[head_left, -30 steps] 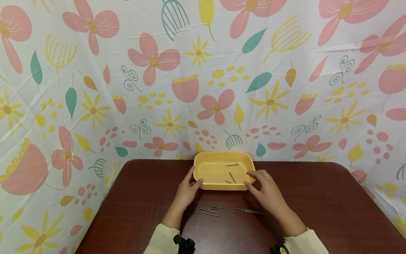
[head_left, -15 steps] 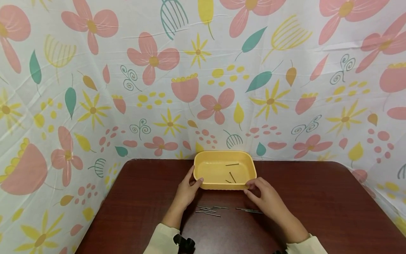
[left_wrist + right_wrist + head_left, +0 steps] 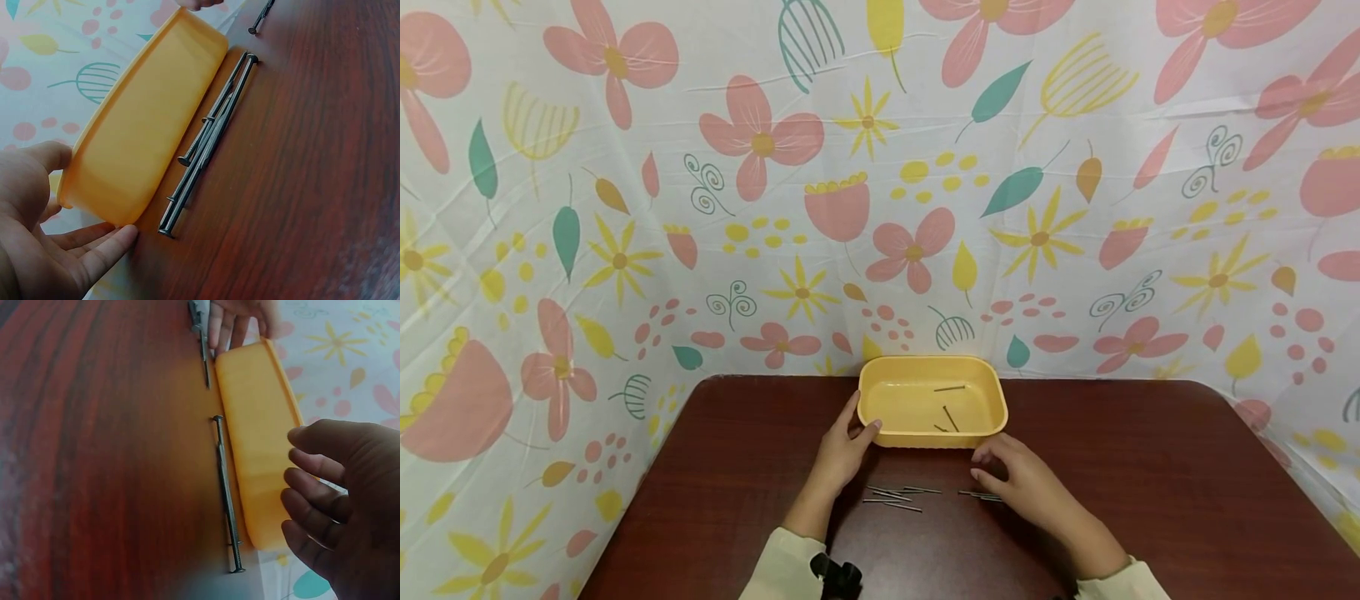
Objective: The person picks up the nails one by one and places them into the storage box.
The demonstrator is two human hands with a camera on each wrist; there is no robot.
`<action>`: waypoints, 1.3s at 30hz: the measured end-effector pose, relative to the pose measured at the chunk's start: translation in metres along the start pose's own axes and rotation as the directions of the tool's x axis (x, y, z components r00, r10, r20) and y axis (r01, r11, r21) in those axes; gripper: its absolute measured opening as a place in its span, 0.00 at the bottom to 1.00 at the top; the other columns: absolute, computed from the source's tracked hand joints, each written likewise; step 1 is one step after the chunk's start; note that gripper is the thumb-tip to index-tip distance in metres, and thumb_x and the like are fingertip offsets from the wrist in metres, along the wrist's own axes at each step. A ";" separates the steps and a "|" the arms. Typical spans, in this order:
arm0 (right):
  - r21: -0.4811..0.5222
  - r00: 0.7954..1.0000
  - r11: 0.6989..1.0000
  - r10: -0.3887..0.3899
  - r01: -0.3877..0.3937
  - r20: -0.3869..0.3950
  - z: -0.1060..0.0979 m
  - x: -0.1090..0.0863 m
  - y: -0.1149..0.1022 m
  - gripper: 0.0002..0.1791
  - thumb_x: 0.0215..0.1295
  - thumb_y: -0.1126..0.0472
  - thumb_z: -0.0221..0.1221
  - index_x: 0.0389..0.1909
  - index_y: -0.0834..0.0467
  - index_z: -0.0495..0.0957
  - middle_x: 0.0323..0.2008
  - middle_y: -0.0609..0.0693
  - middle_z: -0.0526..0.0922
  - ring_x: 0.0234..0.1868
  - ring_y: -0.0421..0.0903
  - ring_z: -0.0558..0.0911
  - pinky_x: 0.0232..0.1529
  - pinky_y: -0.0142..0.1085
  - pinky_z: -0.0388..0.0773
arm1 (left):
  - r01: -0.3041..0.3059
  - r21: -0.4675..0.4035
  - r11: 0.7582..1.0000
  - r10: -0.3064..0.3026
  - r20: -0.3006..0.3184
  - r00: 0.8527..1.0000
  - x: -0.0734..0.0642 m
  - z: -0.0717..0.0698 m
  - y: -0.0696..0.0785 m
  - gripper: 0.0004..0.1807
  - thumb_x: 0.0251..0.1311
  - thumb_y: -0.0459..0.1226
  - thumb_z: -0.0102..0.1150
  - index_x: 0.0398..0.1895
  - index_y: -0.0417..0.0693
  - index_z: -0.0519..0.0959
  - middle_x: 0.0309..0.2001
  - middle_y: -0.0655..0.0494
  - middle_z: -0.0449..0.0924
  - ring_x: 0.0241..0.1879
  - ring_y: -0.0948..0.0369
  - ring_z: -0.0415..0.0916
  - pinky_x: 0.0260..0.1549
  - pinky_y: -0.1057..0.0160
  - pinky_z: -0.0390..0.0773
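A yellow plastic basin stands at the back of the table. My left hand holds its left end, thumb at the rim and fingertips low on the wall in the left wrist view. Inside the basin lie a few nails. My right hand is off the basin's near right corner, fingers loosely bent with nothing between them. It hovers above the right group of nails, partly covering them in the head view. A larger group of nails lies in front of the basin, nearer my left hand.
The dark reddish-brown wooden table ends against a white floral cloth hung behind it and along the left. The basin's far rim reaches close to that cloth.
My right hand has let go of the basin's right corner and come down toward me, over the right group of nails. My left hand and the basin have stayed nearly in place.
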State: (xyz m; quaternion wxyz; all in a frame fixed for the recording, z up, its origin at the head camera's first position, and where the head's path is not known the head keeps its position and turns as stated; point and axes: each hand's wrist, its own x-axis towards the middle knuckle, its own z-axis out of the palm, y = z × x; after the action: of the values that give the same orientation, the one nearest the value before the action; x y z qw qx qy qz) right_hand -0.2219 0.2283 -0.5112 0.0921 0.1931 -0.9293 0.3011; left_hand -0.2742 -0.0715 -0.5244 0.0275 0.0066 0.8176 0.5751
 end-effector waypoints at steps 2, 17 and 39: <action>-0.001 1.000 1.000 -0.012 0.012 0.028 0.001 -0.001 0.001 0.08 0.61 0.59 0.71 0.36 0.46 0.80 0.37 0.37 0.77 0.40 0.35 0.77 0.44 0.35 0.78 | -0.001 -0.002 1.000 0.001 0.001 1.000 0.000 0.000 0.000 0.41 0.69 0.54 0.59 0.81 0.67 0.54 0.74 0.42 0.65 0.67 0.43 0.72 0.53 0.50 0.82; 0.008 0.993 0.998 -0.063 0.063 0.101 0.008 -0.007 0.002 0.08 0.58 0.60 0.72 0.32 0.49 0.80 0.33 0.39 0.76 0.36 0.35 0.77 0.39 0.31 0.77 | 0.004 0.007 1.000 -0.004 -0.005 1.000 0.001 0.000 0.002 0.40 0.70 0.51 0.60 0.81 0.67 0.55 0.75 0.41 0.64 0.67 0.44 0.73 0.51 0.51 0.83; -0.020 0.994 0.999 -0.041 0.044 0.098 0.015 -0.008 0.008 0.10 0.57 0.62 0.72 0.28 0.46 0.80 0.31 0.38 0.74 0.34 0.34 0.72 0.37 0.31 0.73 | 0.005 0.013 1.000 -0.005 -0.008 1.000 -0.001 0.000 0.003 0.40 0.69 0.53 0.60 0.81 0.66 0.55 0.74 0.42 0.65 0.66 0.44 0.73 0.52 0.51 0.82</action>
State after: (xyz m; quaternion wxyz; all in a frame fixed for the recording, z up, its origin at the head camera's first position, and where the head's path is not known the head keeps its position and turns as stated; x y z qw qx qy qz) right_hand -0.2184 0.2277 -0.5299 0.0553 0.2262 -0.9316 0.2792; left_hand -0.2735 -0.0708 -0.5210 0.0256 0.0027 0.8215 0.5696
